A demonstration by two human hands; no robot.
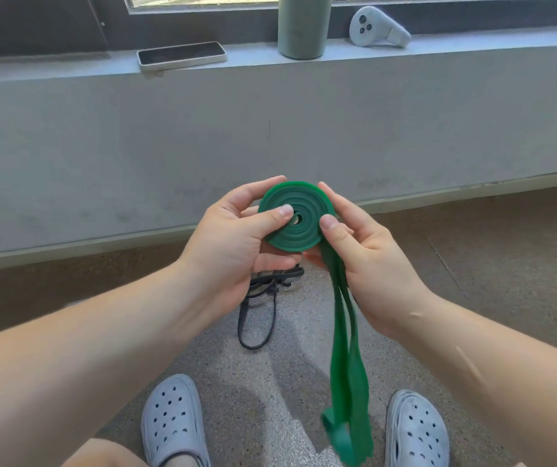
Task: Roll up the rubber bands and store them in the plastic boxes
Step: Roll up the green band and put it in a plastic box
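A green rubber band (299,230) is wound into a flat coil held in front of me at mid-frame. Its loose tail hangs from the coil's right side down to between my feet. My left hand (236,241) pinches the coil, thumb on its face near the centre hole, fingers behind. My right hand (368,251) grips the coil's right edge and the start of the tail, thumb on the front. A black rubber band (260,308) lies on the floor below my hands, partly hidden by them. No plastic box is in view.
A low grey wall with a ledge (68,67) runs across the top. On it sit a phone (182,57), a green tumbler (302,26) and a white controller (376,26). My feet in grey clogs (174,423) rest on the speckled floor (270,382).
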